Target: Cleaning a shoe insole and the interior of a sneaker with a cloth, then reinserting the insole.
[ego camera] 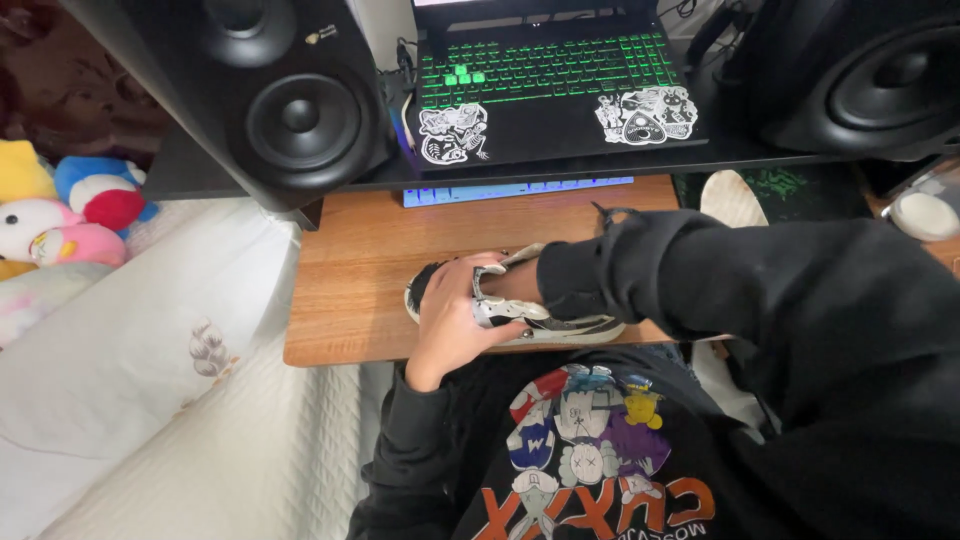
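One worn black-and-white sneaker (520, 310) lies gripped on the wooden desk (350, 270).

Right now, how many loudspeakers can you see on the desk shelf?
2. One black loudspeaker stands at the shelf's left end; the other loudspeaker sits at the right end, partly cut off. The laptop lies between them. Others may be outside the view.

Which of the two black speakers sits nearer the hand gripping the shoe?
The left speaker, at the desk's left edge beside the bed. It sits closer to the left hand on the shoe than the speaker at far right.
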